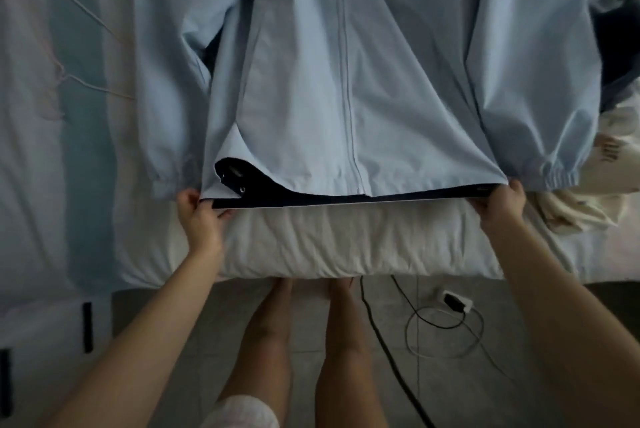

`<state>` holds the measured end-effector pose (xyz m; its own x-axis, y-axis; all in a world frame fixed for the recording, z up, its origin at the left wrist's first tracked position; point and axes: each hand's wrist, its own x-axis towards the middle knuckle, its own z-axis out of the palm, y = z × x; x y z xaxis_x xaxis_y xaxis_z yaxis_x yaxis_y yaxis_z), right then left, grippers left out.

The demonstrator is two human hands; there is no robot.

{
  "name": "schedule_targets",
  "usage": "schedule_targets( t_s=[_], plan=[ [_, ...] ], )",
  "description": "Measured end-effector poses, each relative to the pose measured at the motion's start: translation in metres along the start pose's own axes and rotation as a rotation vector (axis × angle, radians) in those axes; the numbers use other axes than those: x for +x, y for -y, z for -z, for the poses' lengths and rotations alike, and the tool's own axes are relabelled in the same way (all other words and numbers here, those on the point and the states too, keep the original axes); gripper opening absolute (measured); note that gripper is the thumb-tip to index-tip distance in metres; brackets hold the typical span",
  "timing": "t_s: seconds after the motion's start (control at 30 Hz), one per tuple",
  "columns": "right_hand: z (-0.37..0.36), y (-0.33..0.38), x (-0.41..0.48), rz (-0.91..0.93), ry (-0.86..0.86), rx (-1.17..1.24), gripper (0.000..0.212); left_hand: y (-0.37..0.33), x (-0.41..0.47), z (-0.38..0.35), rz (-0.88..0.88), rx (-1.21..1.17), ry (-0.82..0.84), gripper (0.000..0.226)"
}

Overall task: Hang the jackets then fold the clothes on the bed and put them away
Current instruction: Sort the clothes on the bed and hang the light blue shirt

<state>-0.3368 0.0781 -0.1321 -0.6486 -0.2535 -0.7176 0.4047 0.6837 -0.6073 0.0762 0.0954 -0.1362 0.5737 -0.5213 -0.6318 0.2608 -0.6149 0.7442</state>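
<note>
While the left hand (201, 216) and right hand (502, 207) each pinch a hem corner of the light-blue zip jacket (381, 81) spread on the bed (311, 247), hold tension even. Wire hanger (100, 88) lies beside its sleeve.

Jacket (363, 81) on bed (311, 247), hanger (69, 74) left.

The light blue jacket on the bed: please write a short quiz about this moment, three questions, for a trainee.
1. True or false: the left hand and the right hand each grip a corner of the bottom hem of the light blue jacket.
2. The lining that shows at the hem is: A) red, B) dark navy, C) yellow.
3. Fill in: the wire hanger lies on the bed, on the person's ____ of the jacket.
Key: 1 true; 2 B; 3 left.
</note>
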Motion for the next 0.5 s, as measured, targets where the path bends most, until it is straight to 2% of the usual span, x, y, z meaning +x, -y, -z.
schedule_targets(
  t_s=[0.07,0.1,0.13,0.17,0.23,0.27,0.33,0.43,0.5],
  plan=[
    [0.001,-0.019,-0.003,-0.143,0.018,0.081,0.020,0.013,0.007,-0.003,0.315,-0.196,-0.023,0.018],
    [-0.002,-0.027,-0.007,-0.198,0.006,0.094,0.019,0.017,0.008,-0.008,0.405,-0.235,-0.040,0.016],
    [-0.005,-0.034,-0.013,-0.205,-0.025,0.053,0.020,0.021,0.008,-0.011,0.397,-0.202,-0.072,0.014],
    [-0.008,-0.042,-0.017,-0.147,-0.084,-0.080,0.027,0.023,0.007,-0.014,0.293,-0.054,-0.113,0.017],
    [-0.012,-0.055,-0.022,0.159,-0.254,-0.528,0.051,0.027,0.003,-0.019,-0.066,0.492,-0.175,0.041],
    [-0.014,-0.062,-0.026,0.357,-0.280,-0.706,0.058,0.031,0.002,-0.018,-0.221,0.723,-0.189,0.053],
    [-0.018,-0.066,-0.032,0.699,-0.232,-0.989,0.063,0.023,0.005,-0.015,-0.489,0.965,-0.151,0.068],
    [-0.021,-0.067,-0.022,1.021,-0.134,-1.208,0.046,0.008,0.016,-0.009,-0.856,1.198,0.054,0.069],
    [-0.026,-0.064,-0.011,1.148,-0.030,-1.254,0.031,0.001,0.025,-0.011,-0.953,1.258,0.245,0.059]
  ],
)
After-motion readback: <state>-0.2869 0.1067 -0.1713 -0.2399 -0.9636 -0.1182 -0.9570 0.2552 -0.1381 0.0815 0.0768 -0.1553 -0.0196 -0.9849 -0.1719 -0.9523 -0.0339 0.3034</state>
